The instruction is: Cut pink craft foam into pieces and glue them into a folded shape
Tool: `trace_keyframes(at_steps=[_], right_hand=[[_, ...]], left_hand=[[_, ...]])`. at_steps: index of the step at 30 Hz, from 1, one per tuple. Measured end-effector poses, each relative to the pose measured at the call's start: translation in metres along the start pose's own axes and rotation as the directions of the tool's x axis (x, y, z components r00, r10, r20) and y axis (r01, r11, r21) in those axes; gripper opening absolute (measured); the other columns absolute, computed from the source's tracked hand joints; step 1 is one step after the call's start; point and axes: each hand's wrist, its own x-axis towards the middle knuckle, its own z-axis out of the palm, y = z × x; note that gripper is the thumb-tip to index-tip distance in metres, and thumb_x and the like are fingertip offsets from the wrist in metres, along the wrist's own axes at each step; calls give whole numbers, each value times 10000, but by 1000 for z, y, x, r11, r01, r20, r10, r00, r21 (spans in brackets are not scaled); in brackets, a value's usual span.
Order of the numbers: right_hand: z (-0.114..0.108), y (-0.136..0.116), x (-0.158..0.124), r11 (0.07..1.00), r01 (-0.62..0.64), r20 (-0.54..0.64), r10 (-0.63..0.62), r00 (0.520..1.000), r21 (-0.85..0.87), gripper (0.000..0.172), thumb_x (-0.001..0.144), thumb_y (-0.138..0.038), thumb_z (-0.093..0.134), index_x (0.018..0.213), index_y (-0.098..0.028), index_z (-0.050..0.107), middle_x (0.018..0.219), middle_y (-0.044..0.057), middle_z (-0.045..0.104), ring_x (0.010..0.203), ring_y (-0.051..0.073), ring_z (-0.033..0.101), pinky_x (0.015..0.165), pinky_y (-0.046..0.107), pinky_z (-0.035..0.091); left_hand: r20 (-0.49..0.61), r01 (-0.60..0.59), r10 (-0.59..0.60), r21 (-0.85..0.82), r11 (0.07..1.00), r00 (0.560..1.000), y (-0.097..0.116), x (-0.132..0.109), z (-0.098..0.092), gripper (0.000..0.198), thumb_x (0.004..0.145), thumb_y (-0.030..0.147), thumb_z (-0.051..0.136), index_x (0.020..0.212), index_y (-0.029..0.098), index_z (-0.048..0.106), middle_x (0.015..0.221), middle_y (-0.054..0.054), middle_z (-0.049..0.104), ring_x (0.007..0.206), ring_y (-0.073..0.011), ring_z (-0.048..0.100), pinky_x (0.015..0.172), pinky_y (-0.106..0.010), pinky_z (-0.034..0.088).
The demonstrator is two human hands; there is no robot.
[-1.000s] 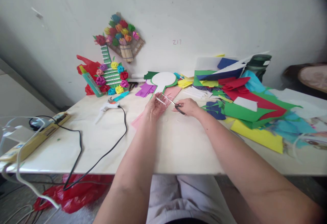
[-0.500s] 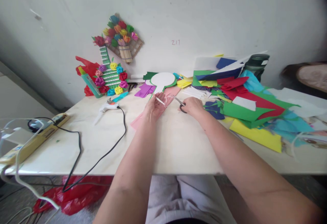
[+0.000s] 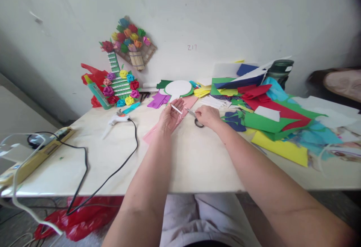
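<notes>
My left hand (image 3: 168, 119) rests on a pink paper sheet (image 3: 152, 134) near the table's middle, fingers curled on a thin white strip (image 3: 176, 108) that pokes up from them. Just to its right, my right hand (image 3: 207, 116) is closed on small scissors (image 3: 196, 118), black handle loop below my fingers, blades pointing left towards the strip. Both forearms reach in from the bottom of the view.
A white glue gun (image 3: 115, 120) lies left of my hands, its black cord (image 3: 107, 171) trailing to the table's front edge. Paper-flower crafts (image 3: 121, 85) stand by the wall. Coloured paper sheets (image 3: 270, 123) pile on the right. A yellow power strip (image 3: 36, 153) sits at the left edge.
My right hand drew the scissors away to the right, then came back left beside the left hand. The white strip now sticks up from my left fingers. The view shifted slightly.
</notes>
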Motion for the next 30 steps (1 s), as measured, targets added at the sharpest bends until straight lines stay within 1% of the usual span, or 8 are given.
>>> trace_keyframes(at_steps=[2, 5, 7, 10, 15, 20, 26, 30], right_hand=[[2, -5, -1, 953, -11, 49, -4, 999, 302, 337, 809, -381, 411, 799, -163, 667, 818, 81, 664, 700, 146, 581, 564, 223, 388], [4, -14, -4, 668, -87, 210, -106, 972, 739, 437, 823, -481, 369, 849, -134, 634, 728, 68, 652, 521, 85, 519, 416, 178, 313], [6, -19, -7, 498, -126, 234, -161, 959, 858, 418, 787, -500, 435, 813, -125, 619, 692, 56, 638, 474, 64, 482, 373, 165, 266], [7, -25, -9, 408, -142, 205, -114, 972, 902, 322, 705, -434, 576, 635, -119, 578, 565, 18, 587, 424, 43, 430, 365, 157, 259], [10, -24, -7, 375, -152, 171, -17, 985, 914, 244, 651, -335, 627, 545, -127, 556, 473, -17, 537, 374, 35, 393, 371, 167, 285], [17, -20, -3, 416, -120, 119, 30, 992, 901, 222, 637, -316, 635, 537, -138, 547, 449, -32, 514, 355, 38, 387, 368, 172, 292], [24, -18, 0, 537, -50, 45, 23, 999, 842, 253, 623, -357, 641, 530, -145, 538, 432, -38, 495, 355, 49, 400, 376, 178, 324], [29, -17, 2, 573, -9, 9, 3, 1000, 819, 261, 639, -392, 620, 567, -147, 567, 459, -29, 512, 379, 57, 427, 386, 174, 339]], left_hand=[[36, -28, 27, 28, 999, 999, -2, -1, 1, 270, 859, 240, 385, 874, 114, 623, 1098, -132, 607, 1086, -208, 525, 988, -373, 332], [69, -42, 37, 84, 996, 997, -5, -3, 3, 255, 850, 259, 416, 890, 129, 631, 1099, -108, 612, 1098, -194, 515, 984, -346, 334], [74, -18, 9, 121, 993, 997, -7, -4, 6, 238, 840, 262, 436, 898, 142, 634, 1117, -100, 604, 1117, -194, 499, 972, -344, 345], [56, 53, -61, 131, 990, 997, -8, -5, 11, 222, 831, 257, 457, 907, 145, 633, 1135, -109, 592, 1122, -203, 493, 943, -351, 371], [-58, 114, -111, 57, 992, 992, -3, -5, 16, 399, 842, 458, 378, 948, 148, 605, 1092, -139, 604, 1060, -213, 539, 892, -359, 407], [-159, 50, -18, 203, 978, 987, 4, -3, 11, 421, 822, 476, 407, 821, 110, 615, 854, -136, 652, 823, -175, 621, 795, -309, 450], [-104, 21, 32, 468, 884, 994, 8, -4, 6, 256, 643, 356, 676, 648, 110, 606, 542, -23, 568, 502, -94, 540, 578, -230, 458], [-108, -21, 104, 587, 809, 989, 15, -5, 5, 220, 609, 298, 703, 551, 128, 578, 479, 3, 529, 437, -69, 483, 498, -195, 415]])
